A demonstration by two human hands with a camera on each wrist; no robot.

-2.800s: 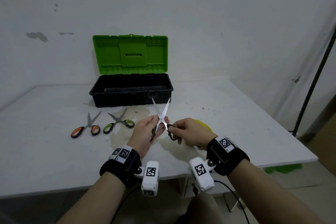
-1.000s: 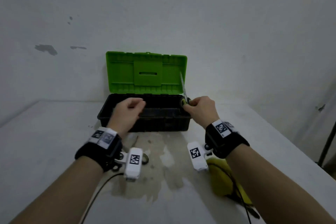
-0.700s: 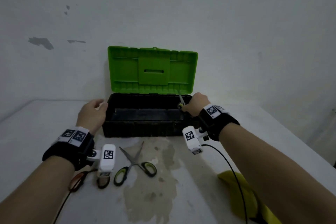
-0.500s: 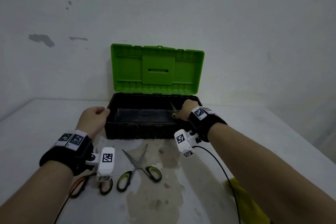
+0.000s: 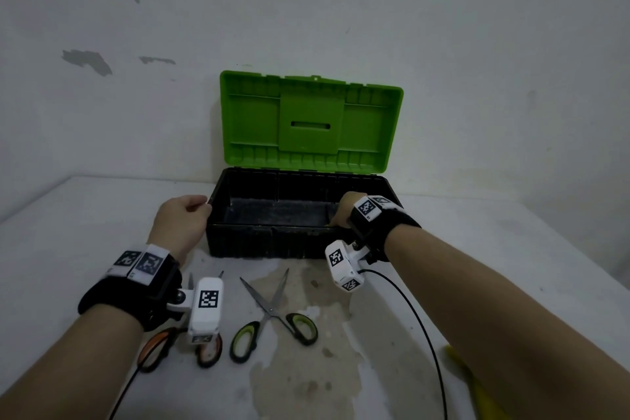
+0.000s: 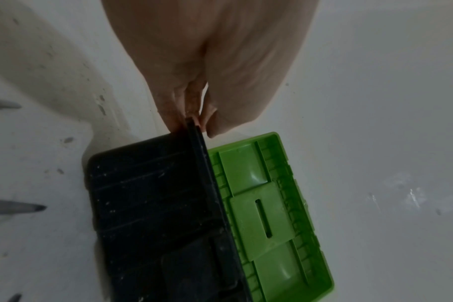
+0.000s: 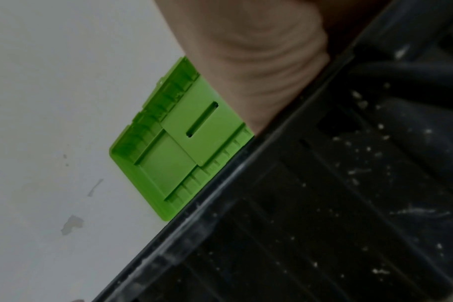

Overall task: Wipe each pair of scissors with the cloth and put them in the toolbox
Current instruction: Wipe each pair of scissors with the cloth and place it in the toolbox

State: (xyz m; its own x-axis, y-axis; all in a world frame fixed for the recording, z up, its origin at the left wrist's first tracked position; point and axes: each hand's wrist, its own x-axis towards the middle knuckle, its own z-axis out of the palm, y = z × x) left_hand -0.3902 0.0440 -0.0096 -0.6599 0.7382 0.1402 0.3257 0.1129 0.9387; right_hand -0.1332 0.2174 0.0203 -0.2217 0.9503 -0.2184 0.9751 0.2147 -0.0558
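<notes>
From the head view, the right hand (image 5: 342,207) has dipped lower into the black plastic toolbox with the green lid (image 5: 272,242); its fingers and the scissors are hidden now, so its grip can't be told. In the left wrist view, the left hand (image 6: 204,67) pinches the box's end rim. The right wrist view shows only palm over the box.

The toolbox (image 5: 272,242) sits on the bench (image 5: 494,249) between the left hand (image 5: 180,225) and the right hand (image 5: 344,211). Two scissors (image 5: 272,314) lie nearer than both hands; a cloth (image 5: 477,385) lies behind the right hand.
</notes>
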